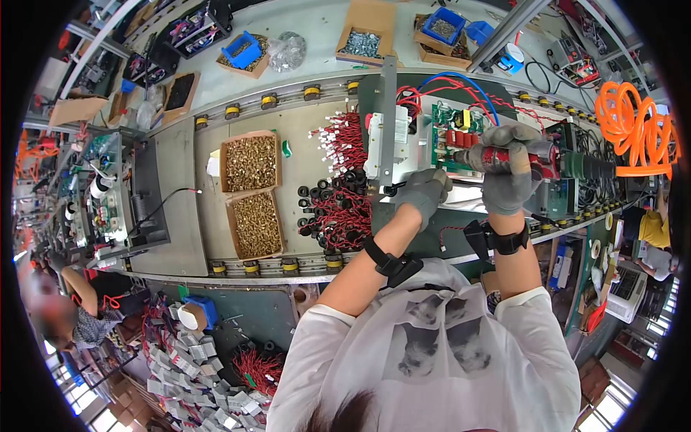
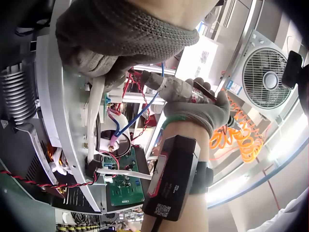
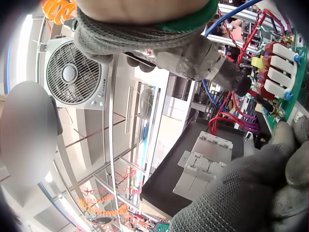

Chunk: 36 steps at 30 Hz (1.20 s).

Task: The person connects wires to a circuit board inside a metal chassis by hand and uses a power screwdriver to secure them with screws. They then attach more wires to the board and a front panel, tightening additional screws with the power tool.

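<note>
My right hand (image 1: pixel 509 176), in a grey glove, grips a red pneumatic screwdriver (image 3: pixel 193 60) with a grey-wrapped front end. Its bit (image 3: pixel 262 101) points at a brass-coloured fastener beside the green circuit board (image 1: pixel 440 119). Large red-and-white components (image 3: pixel 282 72) stand on that board, inside a metal chassis (image 1: pixel 389 122). My gloved left hand (image 1: pixel 425 193) is bent over the near side of the chassis, its fingertips (image 3: pixel 282 135) close beside the bit's tip. I cannot tell whether these fingers pinch anything. Red and blue wires (image 1: pixel 461 78) arch behind the board.
An orange coiled hose (image 1: pixel 637 129) runs from the screwdriver at the right. Left of the chassis lie red wire bundles (image 1: pixel 342 216) with black rings, and two boxes of brass fasteners (image 1: pixel 250 162). Roller rails (image 1: pixel 288 265) edge the bench. Another person (image 1: pixel 90 302) works at far left.
</note>
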{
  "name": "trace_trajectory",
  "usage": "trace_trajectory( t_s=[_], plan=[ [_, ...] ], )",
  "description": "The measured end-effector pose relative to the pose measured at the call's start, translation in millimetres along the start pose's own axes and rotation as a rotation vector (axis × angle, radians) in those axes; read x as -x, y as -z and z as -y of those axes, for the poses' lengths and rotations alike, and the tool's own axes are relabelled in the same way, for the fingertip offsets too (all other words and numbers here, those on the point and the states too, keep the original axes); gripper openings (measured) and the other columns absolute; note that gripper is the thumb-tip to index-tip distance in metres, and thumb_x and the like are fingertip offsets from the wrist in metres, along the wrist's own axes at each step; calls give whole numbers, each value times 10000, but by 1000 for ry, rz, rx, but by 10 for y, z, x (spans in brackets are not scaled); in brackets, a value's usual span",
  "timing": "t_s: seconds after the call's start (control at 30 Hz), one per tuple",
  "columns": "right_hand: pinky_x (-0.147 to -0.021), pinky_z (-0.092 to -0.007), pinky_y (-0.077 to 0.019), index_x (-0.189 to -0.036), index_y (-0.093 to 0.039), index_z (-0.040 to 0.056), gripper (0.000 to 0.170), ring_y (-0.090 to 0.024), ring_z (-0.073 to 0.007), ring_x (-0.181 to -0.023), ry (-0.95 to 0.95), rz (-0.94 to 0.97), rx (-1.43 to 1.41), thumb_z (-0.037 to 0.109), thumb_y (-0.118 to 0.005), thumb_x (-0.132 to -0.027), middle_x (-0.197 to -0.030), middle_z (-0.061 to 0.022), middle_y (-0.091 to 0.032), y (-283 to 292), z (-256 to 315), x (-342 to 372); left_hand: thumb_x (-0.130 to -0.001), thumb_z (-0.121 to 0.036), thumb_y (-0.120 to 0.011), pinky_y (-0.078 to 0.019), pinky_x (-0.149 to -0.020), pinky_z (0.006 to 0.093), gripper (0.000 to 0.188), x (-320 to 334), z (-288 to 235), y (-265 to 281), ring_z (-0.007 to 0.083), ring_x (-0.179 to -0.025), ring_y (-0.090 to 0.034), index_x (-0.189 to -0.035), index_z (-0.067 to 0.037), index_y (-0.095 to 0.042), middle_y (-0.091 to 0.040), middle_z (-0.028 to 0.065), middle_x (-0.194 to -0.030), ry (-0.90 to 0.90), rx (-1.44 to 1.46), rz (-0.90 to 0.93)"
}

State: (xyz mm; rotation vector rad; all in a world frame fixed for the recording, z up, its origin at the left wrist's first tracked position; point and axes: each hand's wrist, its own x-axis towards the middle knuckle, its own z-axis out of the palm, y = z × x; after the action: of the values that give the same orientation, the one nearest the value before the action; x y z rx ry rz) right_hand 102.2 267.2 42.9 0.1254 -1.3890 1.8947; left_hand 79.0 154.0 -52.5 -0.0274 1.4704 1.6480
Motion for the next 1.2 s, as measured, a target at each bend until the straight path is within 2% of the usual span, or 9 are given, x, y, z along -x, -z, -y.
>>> trace_trajectory(
  t_s=[0.23,0.37,0.4,0.5,0.87,0.93,1.0,1.07,1.2],
  plan=[
    [-690,-349,-513,-983,-547,26,168,-612,-215,-750,-58,44,146,17,-586,-820,-834,-100,-612,-170,-13,-83,-939,-227,-475,-362,-544,258,306,1,-63,-11,103,-557,-465,-772,-22,-629,-559,30,-651,60,24,-3],
    [-641,-319,-496,-932,-548,26,139,-607,-188,-724,-125,30,144,7,-605,-806,-823,-86,-612,-297,-66,-145,-947,-212,-460,-392,-552,268,313,27,-98,4,103,-551,-484,-801,-5,-644,-592,41,-690,82,30,23],
    [-577,-289,-473,-906,-545,22,125,-599,-179,-698,-185,15,132,17,-615,-802,-805,-80,-607,-336,-31,-148,-949,-209,-456,-400,-555,270,314,23,-92,1,103,-549,-489,-811,-2,-647,-601,45,-702,68,37,26],
    [-518,-269,-441,-886,-535,17,113,-582,-170,-660,-115,30,193,22,-610,-802,-777,-84,-597,-274,-104,-153,-950,-201,-451,-405,-550,275,314,21,-109,6,105,-545,-493,-809,-4,-651,-609,51,-711,64,24,40],
    [-482,-252,-406,-821,-524,19,66,-539,-145,-611,-169,102,150,15,-584,-795,-688,-82,-561,-291,-103,-194,-948,-272,-426,-379,-572,264,345,41,-79,20,109,-573,-507,-821,-47,-654,-582,27,-635,47,-67,54],
    [-491,-237,-408,-859,-546,16,80,-540,-133,-611,-118,91,219,1,-591,-795,-713,-86,-584,-298,-108,-175,-941,-283,-431,-384,-571,270,335,138,-131,12,113,-573,-509,-836,-58,-656,-580,27,-629,44,-115,29],
    [-509,-233,-419,-884,-554,15,111,-553,-136,-623,-139,58,219,-12,-601,-787,-730,-86,-595,-358,-79,-159,-904,-310,-453,-426,-572,329,343,228,-153,-16,191,-570,-557,-858,-20,-629,-581,99,-623,-107,-201,-62],
    [-527,-229,-429,-909,-563,14,144,-565,-138,-634,-152,16,224,-24,-611,-779,-747,-86,-606,-393,-19,-148,-898,-320,-460,-411,-571,306,335,235,-117,-33,165,-584,-553,-861,-40,-641,-587,75,-626,-137,-209,-94],
    [-684,-331,-510,-1013,-548,4,260,-621,-210,-766,14,31,160,-27,-622,-765,-847,-110,-628,-336,207,-117,-890,-315,-452,-392,-536,295,368,90,-141,-89,155,-542,-549,-770,-25,-643,-576,70,-574,-83,-186,-173]
  ],
)
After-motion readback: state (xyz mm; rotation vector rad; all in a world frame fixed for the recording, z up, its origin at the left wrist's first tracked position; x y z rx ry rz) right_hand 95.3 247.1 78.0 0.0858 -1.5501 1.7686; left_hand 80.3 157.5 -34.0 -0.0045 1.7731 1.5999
